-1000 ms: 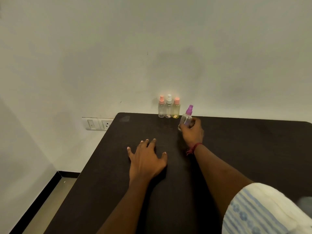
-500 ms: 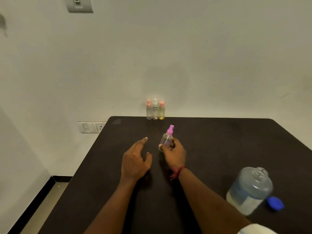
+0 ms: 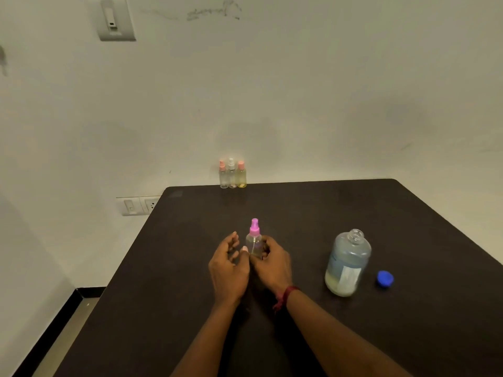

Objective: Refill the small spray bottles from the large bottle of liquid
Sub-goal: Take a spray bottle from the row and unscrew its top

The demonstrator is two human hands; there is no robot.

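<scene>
I've brought the pink-topped spray bottle (image 3: 254, 242) from the far row to mid-table (image 3: 408, 227); right hand (image 3: 272, 263) grips its body; left hand (image 3: 228, 268) loosely spread beside it, holding nothing; large bottle (image 3: 348, 263) stands uncapped at right; unscrewing the sprayer likely next.

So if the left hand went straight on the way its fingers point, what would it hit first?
Most likely the pink-capped spray bottle held by the right hand: the left hand is right beside it, thumb nearly touching. Depth is unclear.
</scene>
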